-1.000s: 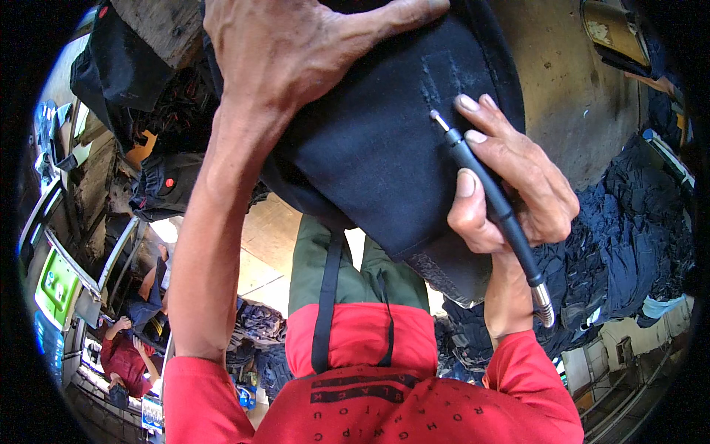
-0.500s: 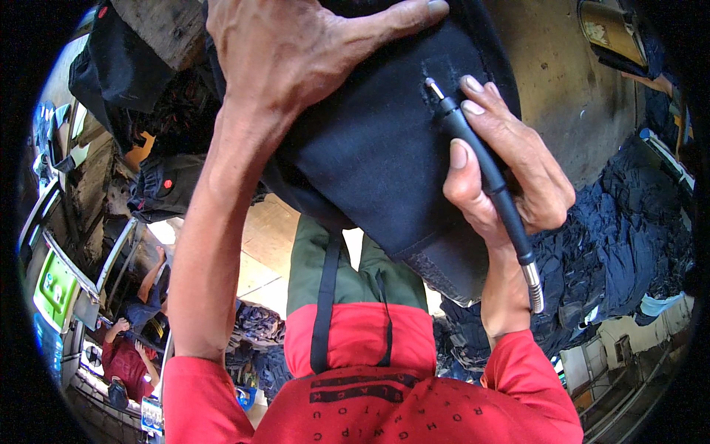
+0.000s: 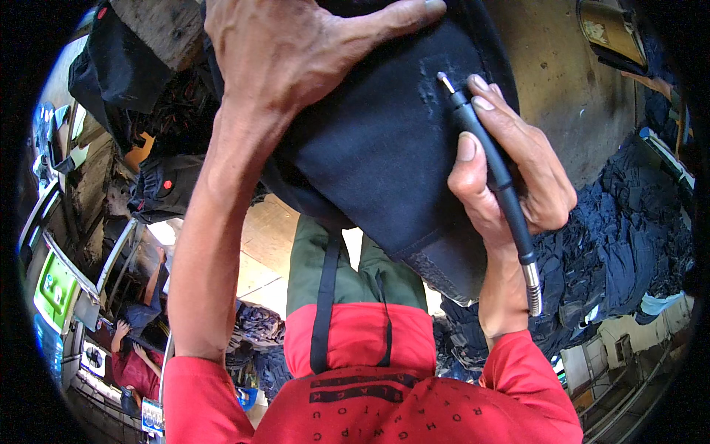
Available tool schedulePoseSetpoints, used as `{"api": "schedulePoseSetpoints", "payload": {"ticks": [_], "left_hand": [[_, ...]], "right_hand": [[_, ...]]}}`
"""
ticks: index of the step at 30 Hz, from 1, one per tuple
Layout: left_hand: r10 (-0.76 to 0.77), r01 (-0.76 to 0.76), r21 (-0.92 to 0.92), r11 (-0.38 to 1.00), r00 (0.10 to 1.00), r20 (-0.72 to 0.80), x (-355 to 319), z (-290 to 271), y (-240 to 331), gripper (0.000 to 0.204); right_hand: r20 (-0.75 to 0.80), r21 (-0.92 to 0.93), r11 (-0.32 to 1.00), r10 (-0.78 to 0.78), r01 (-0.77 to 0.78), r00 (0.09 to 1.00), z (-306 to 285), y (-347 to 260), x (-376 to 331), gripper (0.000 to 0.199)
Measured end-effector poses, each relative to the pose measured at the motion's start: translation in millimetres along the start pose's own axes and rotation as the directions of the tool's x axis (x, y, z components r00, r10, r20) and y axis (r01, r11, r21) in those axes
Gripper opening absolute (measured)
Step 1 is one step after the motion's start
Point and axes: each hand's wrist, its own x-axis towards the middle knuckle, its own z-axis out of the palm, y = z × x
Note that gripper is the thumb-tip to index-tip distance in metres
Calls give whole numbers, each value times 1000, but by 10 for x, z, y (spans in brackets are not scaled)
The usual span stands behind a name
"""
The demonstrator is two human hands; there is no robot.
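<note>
Dark navy denim cloth [image 3: 355,155], which looks like part of a garment, lies stretched out before me over a board-like surface. My left hand [image 3: 288,52] presses flat on its upper left part, with the thumb stretched to the right. Between thumb and fingers, my right hand [image 3: 510,163] grips a black rotary grinder handpiece [image 3: 484,144], held like a pen. The handpiece's small metal tip [image 3: 445,81] rests at or just above the denim, beside a scuffed, paler patch [image 3: 429,92]. A ribbed metal end shows at its lower end near my right wrist.
Heaped dark garments [image 3: 614,222] lie to the right. More dark cloth [image 3: 122,74] hangs at the far left, near a worn wooden board [image 3: 569,81]. A green tray [image 3: 58,285] stands at the left edge. Another person in dark red [image 3: 137,366] is at lower left.
My right hand has shifted the handpiece tip slightly up and to the right across the scuffed patch. My left hand stays nearly still. The other person has moved a little.
</note>
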Motion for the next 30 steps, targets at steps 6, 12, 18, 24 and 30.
{"api": "schedulePoseSetpoints", "payload": {"ticks": [6,12,18,24,30], "left_hand": [[2,-2,2,1000,1000,-3,14,2,1,69],[2,-2,-9,1000,1000,0,-9,7,2,69],[101,-107,-48,993,988,-114,47,67,0,69],[39,-40,-32,999,999,-28,15,-9,72,69],[44,-45,-38,998,999,-29,13,4,38,69]], "right_hand": [[-9,18,1000,-11,11,1000,-1,14,-15,30],[-6,39,999,-28,28,1000,-28,30,-52,30],[-5,43,999,-29,29,1000,-42,30,-72,29],[-15,70,997,-23,24,1000,-44,42,-97,28],[-10,78,997,-17,18,1000,-64,39,-121,26]]}}
